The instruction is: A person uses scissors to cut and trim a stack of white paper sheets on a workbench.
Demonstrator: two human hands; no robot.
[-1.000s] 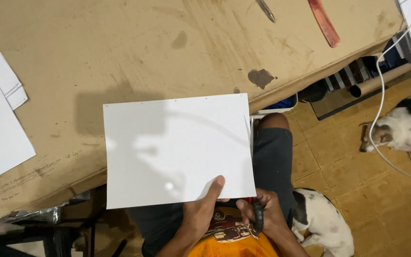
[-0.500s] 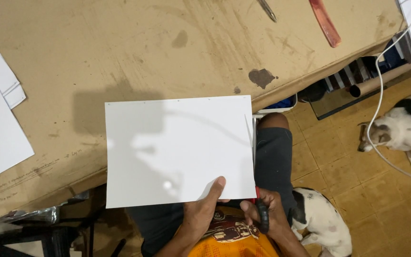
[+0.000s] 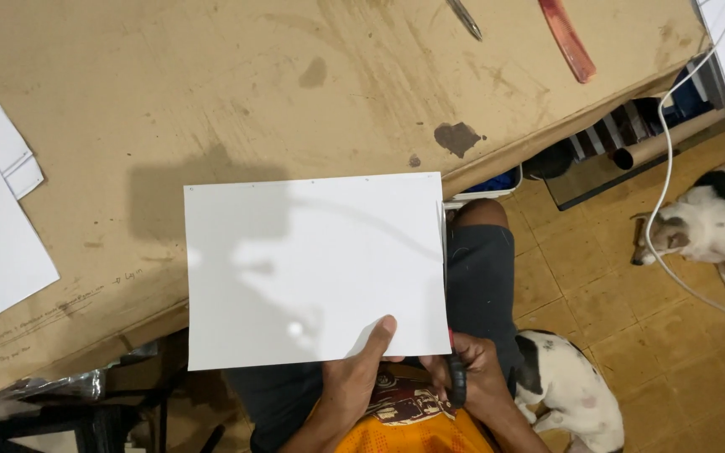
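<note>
You are at the trimming step: your left hand (image 3: 361, 379) pinches the white sheet (image 3: 312, 268) at its near edge, half off the brown worktable (image 3: 211, 92), while your right hand (image 3: 472, 373), closed on dark-handled scissors (image 3: 456, 382), must next track the right edge steadily.

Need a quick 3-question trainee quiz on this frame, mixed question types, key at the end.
1. True or false: the left hand holds the white sheet with its thumb on top, near the bottom edge.
2. What does the right hand grip? A) a red ruler B) a dark-handled tool beside the sheet's right edge C) a white cable
3. How many dogs lie on the tiled floor?

Key
1. True.
2. B: the dark-handled tool. The red strip lies untouched on the brown table, far side.
3. Two: one dog by the person's leg, another dog at the right.
</note>
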